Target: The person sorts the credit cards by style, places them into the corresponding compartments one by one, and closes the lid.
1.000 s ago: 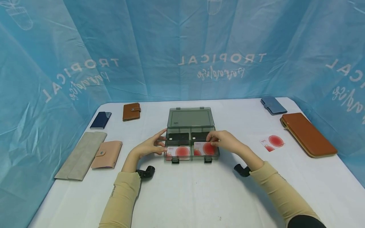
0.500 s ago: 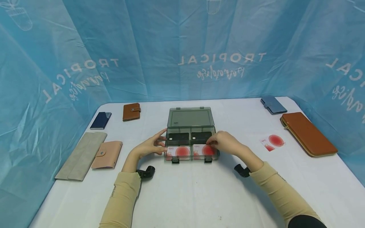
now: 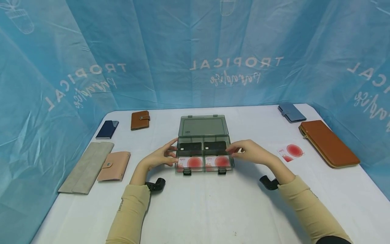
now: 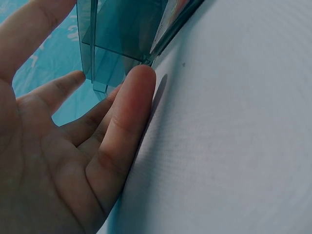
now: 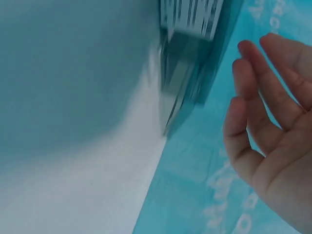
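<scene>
A translucent grey-green compartment box [image 3: 203, 126] lies on the table with its lid laid back. Two red-and-white cards fill the front compartments, the left card [image 3: 186, 163] and the right card [image 3: 214, 161]. Behind them sit a black card [image 3: 190, 147] at left and another black card [image 3: 214, 146] at right. My left hand [image 3: 158, 158] touches the box's left side with relaxed, spread fingers; the left wrist view shows these fingers along the clear wall [image 4: 117, 29]. My right hand [image 3: 250, 151], bent loosely and holding nothing, hovers at the box's right edge.
One loose red-and-white card [image 3: 293, 151] lies right of the box, beside a brown zip wallet [image 3: 330, 144] and a blue wallet [image 3: 291, 113]. On the left are a grey sleeve [image 3: 86, 167], a pink holder [image 3: 114, 166], a navy holder [image 3: 107, 129] and a brown wallet [image 3: 140, 120].
My right hand has let go of the front right card, which now lies flat in its compartment, and has drawn off to the right. My left hand stays at the box.
</scene>
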### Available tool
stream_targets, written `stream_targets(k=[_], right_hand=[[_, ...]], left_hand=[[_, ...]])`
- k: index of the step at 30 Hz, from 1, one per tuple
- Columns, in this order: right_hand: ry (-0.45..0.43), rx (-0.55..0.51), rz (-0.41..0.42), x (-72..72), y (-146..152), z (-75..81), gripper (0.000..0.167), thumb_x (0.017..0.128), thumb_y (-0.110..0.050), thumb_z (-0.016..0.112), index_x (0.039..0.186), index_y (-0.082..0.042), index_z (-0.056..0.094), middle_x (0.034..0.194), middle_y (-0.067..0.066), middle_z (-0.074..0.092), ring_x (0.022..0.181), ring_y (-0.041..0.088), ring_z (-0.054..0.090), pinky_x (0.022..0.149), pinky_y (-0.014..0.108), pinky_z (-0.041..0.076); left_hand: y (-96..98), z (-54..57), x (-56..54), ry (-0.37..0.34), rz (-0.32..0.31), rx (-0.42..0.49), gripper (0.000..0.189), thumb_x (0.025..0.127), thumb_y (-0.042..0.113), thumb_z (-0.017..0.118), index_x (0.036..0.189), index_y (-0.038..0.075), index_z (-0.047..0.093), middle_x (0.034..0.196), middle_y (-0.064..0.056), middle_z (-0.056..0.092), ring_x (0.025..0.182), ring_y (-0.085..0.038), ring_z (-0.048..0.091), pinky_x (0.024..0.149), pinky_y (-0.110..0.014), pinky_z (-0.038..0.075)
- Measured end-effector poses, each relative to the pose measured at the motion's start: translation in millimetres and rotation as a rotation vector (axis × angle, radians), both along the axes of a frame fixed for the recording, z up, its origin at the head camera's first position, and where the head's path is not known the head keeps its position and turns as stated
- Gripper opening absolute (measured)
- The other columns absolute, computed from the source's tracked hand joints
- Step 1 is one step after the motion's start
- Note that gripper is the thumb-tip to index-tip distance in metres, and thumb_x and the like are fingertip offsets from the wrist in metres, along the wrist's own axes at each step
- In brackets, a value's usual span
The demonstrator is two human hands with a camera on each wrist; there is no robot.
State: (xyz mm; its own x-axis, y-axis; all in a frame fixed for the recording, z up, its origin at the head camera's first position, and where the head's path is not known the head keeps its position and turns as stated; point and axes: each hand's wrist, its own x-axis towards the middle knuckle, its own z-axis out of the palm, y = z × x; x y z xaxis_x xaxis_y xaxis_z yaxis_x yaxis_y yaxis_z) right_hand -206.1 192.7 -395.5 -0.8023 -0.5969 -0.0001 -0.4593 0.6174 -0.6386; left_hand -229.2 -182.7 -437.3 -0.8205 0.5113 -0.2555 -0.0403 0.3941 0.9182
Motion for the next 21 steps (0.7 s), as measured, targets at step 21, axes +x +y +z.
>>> stream_targets(k=[21], right_hand=[[0.027, 0.388, -0.423, 3.8, 144, -27.5, 0.042, 0.078, 0.009, 0.052, 0.118, -0.003, 0.060, 0.120, 0.031, 0.052, 0.107, 0.047, 0.045, 0.083, 0.067, 0.032]], left_hand=[[0.3, -0.6, -1.0, -0.013, 0.004, 0.000, 0.096, 0.080, 0.021, 0.074, 0.150, 0.026, 0.008, 0.142, -0.022, 0.026, 0.107, -0.028, 0.048, 0.073, -0.035, 0.052]])
